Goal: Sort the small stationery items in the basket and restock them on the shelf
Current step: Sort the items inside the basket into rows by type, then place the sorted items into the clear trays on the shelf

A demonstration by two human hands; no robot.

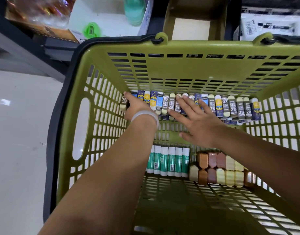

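Observation:
A green plastic basket [162, 70] holds a row of sleeved erasers [230, 107] along its far wall. My left hand [134, 107], with a pale bangle on the wrist, curls its fingers round a brown-sleeved eraser [123, 103] at the row's left end. My right hand [196, 119] lies flat with spread fingers on the erasers in the middle of the row. Nearer me lie a row of green-and-white glue sticks [169, 161] and a block of brown and cream erasers [218, 168].
Past the basket's far rim are shelf boxes: a white box [101, 17] with a green sharpener [91, 30], an open cardboard box [191, 28], and black-and-white packs [271, 26] at right. Pale floor [18, 133] lies to the left.

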